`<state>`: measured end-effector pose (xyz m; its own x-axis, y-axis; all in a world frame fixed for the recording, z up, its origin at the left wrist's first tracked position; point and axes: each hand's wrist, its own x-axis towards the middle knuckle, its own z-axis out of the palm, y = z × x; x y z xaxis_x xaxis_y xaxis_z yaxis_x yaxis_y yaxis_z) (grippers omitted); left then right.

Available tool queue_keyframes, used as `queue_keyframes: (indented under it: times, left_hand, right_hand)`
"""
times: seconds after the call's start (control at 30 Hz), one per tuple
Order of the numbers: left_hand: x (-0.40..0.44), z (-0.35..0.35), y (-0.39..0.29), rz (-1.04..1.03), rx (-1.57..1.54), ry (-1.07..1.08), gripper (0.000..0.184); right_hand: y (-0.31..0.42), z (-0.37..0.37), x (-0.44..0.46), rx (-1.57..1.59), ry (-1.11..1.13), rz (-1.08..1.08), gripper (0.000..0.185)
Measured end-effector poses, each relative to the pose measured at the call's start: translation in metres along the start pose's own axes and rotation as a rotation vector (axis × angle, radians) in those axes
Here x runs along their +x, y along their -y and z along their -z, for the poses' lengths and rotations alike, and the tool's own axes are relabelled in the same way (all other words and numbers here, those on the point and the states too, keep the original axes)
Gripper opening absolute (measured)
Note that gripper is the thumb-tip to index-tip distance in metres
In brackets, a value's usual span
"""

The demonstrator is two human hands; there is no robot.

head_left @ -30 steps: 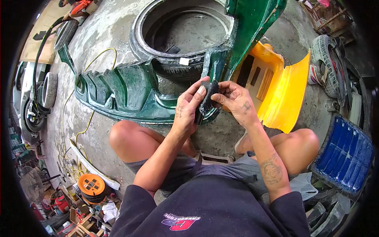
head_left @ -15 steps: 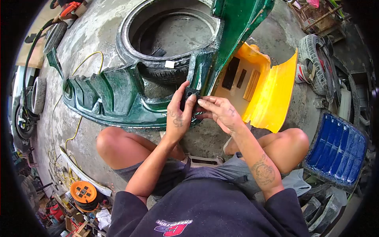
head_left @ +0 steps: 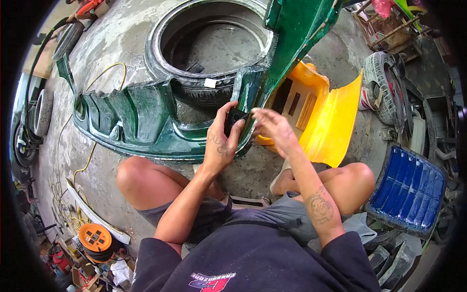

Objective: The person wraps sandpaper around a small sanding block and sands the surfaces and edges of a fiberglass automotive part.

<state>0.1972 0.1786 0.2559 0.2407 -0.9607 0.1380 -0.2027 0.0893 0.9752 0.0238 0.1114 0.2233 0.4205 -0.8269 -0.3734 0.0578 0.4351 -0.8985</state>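
My left hand [head_left: 222,138] is closed round a small black square block [head_left: 234,118] with a round mark on its face, thumb against its right side. It is held just in front of the corner of a green molded car body panel [head_left: 141,141], which looks like a bumper. Slightly blurred, my right hand [head_left: 276,130] is just right of the block and apart from it. Its fingers are loosely bent and spread, and I see nothing in them. Behind the hands, the green panel rests against a tire [head_left: 158,63] lying flat on the floor.
A yellow molded panel [head_left: 335,124] stands to the right of the green one. Farther right are a blue slatted panel [head_left: 407,187] and an upright tire [head_left: 382,87]. An orange cable reel [head_left: 95,237] and yellow cord [head_left: 88,168] lie at left. A person [head_left: 90,9] is at top left.
My right hand has drawn back from the black block and moved right, its fingers loosening. My left hand keeps the block in about the same place, more of its face now showing.
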Motion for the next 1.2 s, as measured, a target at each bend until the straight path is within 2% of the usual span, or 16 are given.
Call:
queue_keyframes:
  times: [0.07, 0.13, 0.2, 0.27, 0.3, 0.4, 0.47, 0.6, 0.67, 0.8, 0.87, 0.9, 1.0, 1.03, 1.07, 1.2]
  left_hand:
    - [-0.002, 0.008, -0.005, 0.051, 0.044, 0.026, 0.038]
    - [-0.007, 0.010, -0.009, 0.091, 0.072, 0.073, 0.040]
    - [-0.015, 0.007, 0.013, -0.088, 0.142, 0.064, 0.042]
    - [-0.024, 0.009, 0.026, -0.066, 0.148, 0.106, 0.043]
    - [-0.029, 0.011, 0.030, -0.139, 0.173, 0.076, 0.044]
    - [-0.035, 0.022, 0.037, -0.166, 0.197, 0.090, 0.047]
    - [-0.035, 0.028, 0.037, -0.120, 0.197, 0.108, 0.046]
    - [-0.032, 0.036, 0.034, -0.141, 0.180, 0.082, 0.045]
    - [-0.023, 0.044, 0.033, -0.169, 0.161, 0.020, 0.044]
    - [0.000, 0.141, -0.037, -0.374, 0.303, -0.459, 0.041]
    - [-0.013, 0.219, -0.073, -0.345, 0.284, -0.667, 0.036]
    - [-0.027, 0.245, -0.087, -0.202, 0.021, -0.814, 0.035]
    - [-0.060, 0.336, -0.023, -0.257, 0.279, -1.120, 0.036]
    - [-0.080, 0.360, 0.017, -0.041, 0.266, -1.131, 0.040]
    - [-0.096, 0.372, 0.063, -0.004, 0.359, -1.208, 0.042]
    - [-0.171, 0.369, 0.274, 0.385, -0.315, -1.370, 0.038]
  right_hand:
    - [-0.006, 0.024, 0.025, -0.126, -0.206, 0.119, 0.036]
    - [0.005, 0.041, 0.044, -0.102, -0.414, 0.056, 0.043]
    - [-0.004, 0.061, 0.069, -0.073, -0.498, 0.097, 0.070]
    - [-0.020, 0.076, 0.089, -0.030, -0.393, -0.021, 0.093]
    - [-0.032, 0.085, 0.097, 0.086, -0.272, -0.065, 0.091]
    - [-0.033, 0.075, 0.100, -0.052, -0.259, -0.088, 0.075]
    - [-0.044, 0.089, 0.112, -0.112, -0.268, -0.214, 0.077]
    - [-0.036, 0.054, 0.098, -0.071, -0.199, -0.215, 0.069]
    - [-0.049, 0.059, 0.100, -0.142, -0.263, -0.154, 0.069]
    - [-0.051, 0.094, 0.123, -0.103, -0.263, -0.212, 0.090]
    - [-0.027, 0.107, 0.135, -0.155, -0.356, -0.167, 0.100]
    - [-0.017, 0.120, 0.143, -0.110, -0.369, -0.102, 0.101]
    - [0.033, 0.104, 0.139, -0.054, -0.405, 0.056, 0.105]
    - [0.055, 0.077, 0.125, -0.119, -0.460, 0.084, 0.114]
    - [0.062, 0.075, 0.131, -0.110, -0.469, 0.095, 0.114]
    - [0.090, 0.082, 0.160, -0.156, -0.569, 0.150, 0.129]
